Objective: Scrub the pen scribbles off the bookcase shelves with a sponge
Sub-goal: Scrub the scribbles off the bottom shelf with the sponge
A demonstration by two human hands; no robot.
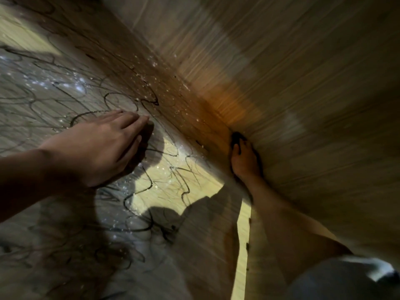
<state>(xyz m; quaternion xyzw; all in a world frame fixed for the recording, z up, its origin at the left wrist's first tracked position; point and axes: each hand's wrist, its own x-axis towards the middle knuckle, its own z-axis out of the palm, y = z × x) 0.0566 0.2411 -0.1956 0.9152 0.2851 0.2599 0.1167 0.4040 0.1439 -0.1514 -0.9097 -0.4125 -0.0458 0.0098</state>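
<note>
Most pen scribbles point(91, 113) remain on the wet shelf point(190, 178); the left hand point(104, 146) presses flat, while the right hand point(244, 156) grips a dark sponge point(236, 136) in the corner.

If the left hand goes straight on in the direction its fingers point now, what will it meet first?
The left hand lies flat on the scribbled shelf, fingers pointing to the back corner. Probably it would first meet the back panel, crossing more pen scribbles; depth is unclear.
</note>
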